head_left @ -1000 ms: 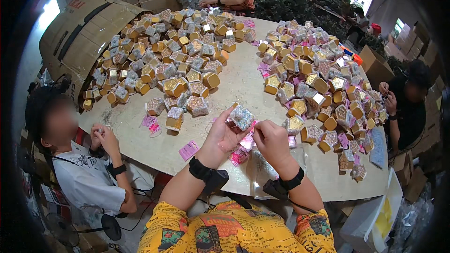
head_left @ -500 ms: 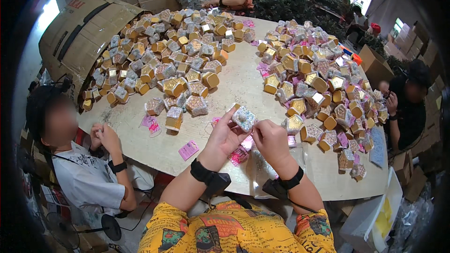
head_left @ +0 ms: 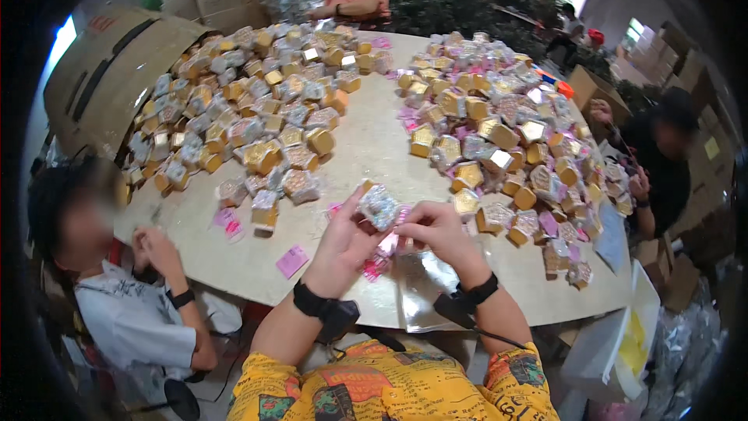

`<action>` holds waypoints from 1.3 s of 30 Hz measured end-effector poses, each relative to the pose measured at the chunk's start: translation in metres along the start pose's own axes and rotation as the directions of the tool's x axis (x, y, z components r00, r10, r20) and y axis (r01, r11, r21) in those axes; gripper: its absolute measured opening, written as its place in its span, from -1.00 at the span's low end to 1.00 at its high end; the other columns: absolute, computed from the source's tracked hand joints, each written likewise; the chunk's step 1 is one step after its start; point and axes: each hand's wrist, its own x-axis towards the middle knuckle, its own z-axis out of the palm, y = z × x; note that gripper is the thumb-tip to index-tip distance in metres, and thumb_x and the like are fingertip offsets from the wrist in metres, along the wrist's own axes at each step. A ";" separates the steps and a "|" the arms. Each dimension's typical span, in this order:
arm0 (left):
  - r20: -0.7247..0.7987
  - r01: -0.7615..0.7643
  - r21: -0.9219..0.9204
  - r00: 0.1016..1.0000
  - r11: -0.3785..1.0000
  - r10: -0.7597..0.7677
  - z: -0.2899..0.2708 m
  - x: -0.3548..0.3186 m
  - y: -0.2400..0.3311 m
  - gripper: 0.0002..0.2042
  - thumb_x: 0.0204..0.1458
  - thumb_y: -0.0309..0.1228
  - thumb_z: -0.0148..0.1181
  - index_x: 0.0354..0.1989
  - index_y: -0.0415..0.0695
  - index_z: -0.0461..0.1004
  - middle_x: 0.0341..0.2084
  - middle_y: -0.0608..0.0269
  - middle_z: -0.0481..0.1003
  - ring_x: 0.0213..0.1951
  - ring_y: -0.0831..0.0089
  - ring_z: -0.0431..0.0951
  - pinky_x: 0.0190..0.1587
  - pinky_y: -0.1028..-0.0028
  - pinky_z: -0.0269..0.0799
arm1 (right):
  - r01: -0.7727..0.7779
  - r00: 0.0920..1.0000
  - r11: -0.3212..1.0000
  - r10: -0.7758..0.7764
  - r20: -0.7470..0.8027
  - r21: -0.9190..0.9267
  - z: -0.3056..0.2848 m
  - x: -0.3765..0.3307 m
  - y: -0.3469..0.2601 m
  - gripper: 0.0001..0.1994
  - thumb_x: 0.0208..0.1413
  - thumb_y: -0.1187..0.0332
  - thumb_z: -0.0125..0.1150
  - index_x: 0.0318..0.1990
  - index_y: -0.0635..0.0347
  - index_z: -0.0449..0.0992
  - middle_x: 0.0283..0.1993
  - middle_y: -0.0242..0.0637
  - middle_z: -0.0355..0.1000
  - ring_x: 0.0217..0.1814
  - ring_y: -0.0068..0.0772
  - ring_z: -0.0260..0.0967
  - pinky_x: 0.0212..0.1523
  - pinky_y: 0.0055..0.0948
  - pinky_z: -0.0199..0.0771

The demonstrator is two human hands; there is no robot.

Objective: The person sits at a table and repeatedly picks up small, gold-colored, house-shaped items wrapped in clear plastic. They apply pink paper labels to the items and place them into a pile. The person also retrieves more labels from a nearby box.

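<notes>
Near the middle of the table, my left hand (head_left: pixel 343 238) is closed around a small gold box (head_left: pixel 377 206) with a pale, glittery top. The box is tilted so its sparkling face shows. Just to its right, my right hand (head_left: pixel 442 235) has its thumb and index finger pinched close to the box's lower edge. Whatever sits in that pinch is too small to make out. Pink printed tags (head_left: pixel 374 267) lie beneath and between my hands. A separate pink card (head_left: pixel 292 262) rests on the table to the left of my left wrist.
Large heaps of similar gold boxes cover the table's left (head_left: pixel 257 109) and right (head_left: pixel 506 132). A clear plastic sheet (head_left: pixel 427 296) lies at the near edge. A cardboard carton (head_left: pixel 109 82) leans at the far left. People sit at the left, right and far side.
The whole view has shifted slightly, moving the table leftward in it. My right fingers have dropped a little from the box's side. The person at the right has a hand raised higher.
</notes>
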 end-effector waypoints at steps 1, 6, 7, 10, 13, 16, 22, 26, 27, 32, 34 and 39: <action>-0.028 0.040 0.001 0.999 0.999 -0.040 0.001 0.000 0.000 -0.70 0.21 -0.24 0.04 0.03 -0.11 0.37 -0.10 0.15 0.47 -0.02 0.24 0.48 0.07 0.13 0.42 | 0.002 1.000 1.000 -0.003 -0.008 -0.025 0.000 0.002 0.006 -0.84 -0.05 0.43 0.39 -0.52 0.28 0.51 -0.63 -0.38 0.43 -0.65 -0.69 0.32 -0.66 -0.66 0.25; -0.048 -0.039 0.092 0.998 0.995 0.043 0.007 -0.005 -0.006 -0.69 0.19 -0.24 0.07 0.03 -0.14 0.36 -0.12 0.15 0.47 -0.07 0.29 0.50 -0.04 0.23 0.51 | 0.006 0.998 0.993 0.001 -0.058 0.115 -0.001 0.000 0.010 -0.87 -0.01 0.47 0.33 -0.51 0.30 0.50 -0.61 -0.33 0.45 -0.66 -0.66 0.36 -0.66 -0.70 0.29; -0.061 -0.031 0.082 0.998 0.996 0.036 0.008 -0.005 -0.006 -0.68 0.18 -0.24 0.08 0.02 -0.14 0.36 -0.12 0.15 0.47 -0.07 0.30 0.50 -0.04 0.24 0.51 | 0.017 0.998 0.993 -0.009 -0.067 0.113 0.000 0.000 0.009 -0.86 -0.02 0.47 0.34 -0.51 0.30 0.50 -0.62 -0.35 0.44 -0.65 -0.66 0.36 -0.67 -0.69 0.29; -0.102 -0.014 0.073 0.995 0.997 0.021 0.011 -0.007 -0.009 -0.65 0.15 -0.21 0.13 0.02 -0.14 0.36 -0.12 0.16 0.46 -0.09 0.30 0.50 -0.05 0.26 0.51 | 0.042 0.993 0.994 -0.031 -0.113 0.097 0.004 -0.001 0.008 -0.83 -0.04 0.44 0.36 -0.52 0.31 0.50 -0.64 -0.38 0.41 -0.66 -0.69 0.34 -0.67 -0.68 0.28; -0.123 -0.007 0.083 0.992 0.997 0.017 0.002 -0.004 -0.009 -0.64 0.15 -0.20 0.13 0.02 -0.15 0.36 -0.12 0.16 0.46 -0.09 0.29 0.50 -0.04 0.25 0.50 | 0.034 0.993 0.998 -0.027 -0.117 0.062 0.007 -0.004 0.012 -0.83 -0.03 0.43 0.36 -0.51 0.31 0.51 -0.64 -0.39 0.41 -0.66 -0.69 0.32 -0.67 -0.67 0.26; -0.083 -0.047 0.139 0.995 0.989 0.059 -0.002 -0.003 -0.008 -0.60 0.15 -0.17 0.13 0.05 -0.16 0.33 -0.11 0.14 0.44 -0.06 0.27 0.49 -0.01 0.21 0.48 | 0.060 0.992 0.998 -0.057 -0.114 0.024 0.009 -0.004 0.013 -0.87 -0.01 0.44 0.35 -0.45 0.30 0.53 -0.59 -0.38 0.46 -0.60 -0.70 0.36 -0.62 -0.68 0.31; -0.060 -0.083 0.113 0.994 0.990 0.090 0.001 -0.006 -0.006 -0.60 0.17 -0.17 0.10 0.07 -0.17 0.33 -0.12 0.13 0.45 -0.08 0.27 0.50 -0.06 0.22 0.52 | 0.081 0.996 0.987 -0.084 0.016 0.141 0.003 -0.007 0.018 -0.92 0.04 0.47 0.29 -0.37 0.30 0.55 -0.46 -0.37 0.50 -0.46 -0.68 0.43 -0.46 -0.66 0.44; -0.031 -0.022 0.142 0.999 0.990 0.026 -0.005 -0.006 -0.007 -0.58 0.17 -0.14 0.09 0.07 -0.18 0.33 -0.11 0.13 0.46 -0.08 0.27 0.51 -0.04 0.23 0.51 | 0.099 0.995 0.983 -0.095 -0.037 0.154 0.002 -0.008 0.020 -0.90 0.02 0.46 0.31 -0.40 0.31 0.55 -0.54 -0.38 0.46 -0.54 -0.67 0.37 -0.54 -0.63 0.37; -0.036 -0.018 0.138 0.999 0.990 0.024 -0.005 -0.005 -0.007 -0.58 0.17 -0.13 0.08 0.07 -0.18 0.33 -0.11 0.13 0.46 -0.07 0.27 0.51 -0.04 0.23 0.51 | 0.105 0.994 0.982 -0.097 -0.059 0.154 0.003 -0.008 0.021 -0.90 0.02 0.46 0.31 -0.41 0.31 0.54 -0.54 -0.38 0.46 -0.55 -0.66 0.37 -0.55 -0.63 0.37; -0.057 -0.027 0.136 0.998 0.990 0.035 -0.004 -0.005 -0.010 -0.57 0.17 -0.11 0.08 0.07 -0.18 0.33 -0.11 0.13 0.46 -0.05 0.27 0.50 -0.01 0.23 0.49 | 0.096 0.993 0.979 -0.081 -0.092 0.182 0.005 -0.009 0.023 -0.90 0.03 0.46 0.30 -0.41 0.31 0.54 -0.55 -0.37 0.46 -0.55 -0.65 0.39 -0.55 -0.63 0.37; -0.068 -0.024 0.125 0.997 0.992 0.033 -0.004 -0.006 -0.010 -0.58 0.17 -0.12 0.08 0.05 -0.17 0.34 -0.11 0.13 0.46 -0.05 0.27 0.49 0.00 0.23 0.48 | 0.096 0.994 0.980 -0.085 -0.066 0.176 0.006 -0.008 0.022 -0.91 0.05 0.45 0.28 -0.39 0.30 0.54 -0.51 -0.36 0.49 -0.53 -0.66 0.41 -0.53 -0.65 0.41; -0.074 -0.019 0.128 0.997 0.992 0.029 -0.012 -0.004 -0.012 -0.64 0.14 -0.18 0.14 0.01 -0.15 0.39 -0.14 0.16 0.48 -0.10 0.30 0.51 -0.01 0.24 0.48 | 0.062 0.994 0.994 -0.054 -0.095 0.086 0.007 -0.010 0.023 -0.86 0.08 0.40 0.23 -0.41 0.31 0.54 -0.53 -0.36 0.48 -0.53 -0.66 0.42 -0.53 -0.65 0.40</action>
